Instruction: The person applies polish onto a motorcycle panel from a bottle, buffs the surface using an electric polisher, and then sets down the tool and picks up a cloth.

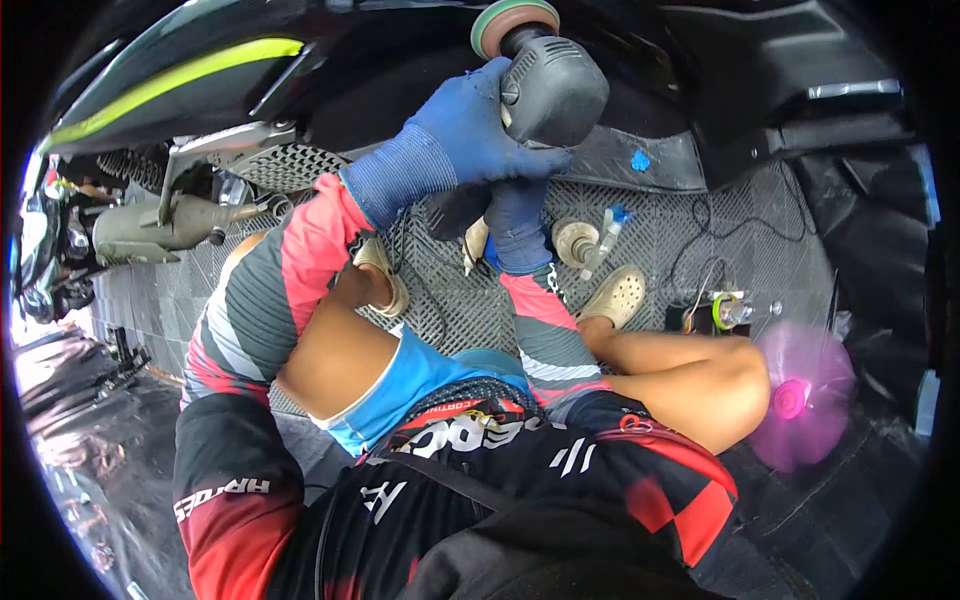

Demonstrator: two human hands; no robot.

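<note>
My left hand, in a blue glove, is wrapped round the head of a black power polisher. Below it, my right hand, gloved too, is closed round the tool's body, partly hidden by the left hand and the tool. The polisher's round green and brown pad faces a glossy black panel at the top; whether they touch I cannot tell.
A white round container and a clear bottle with a blue top stand on the grey grid floor. A black cable trails to the right. A pink fan is beside my right knee. Motorcycle parts lie left.
</note>
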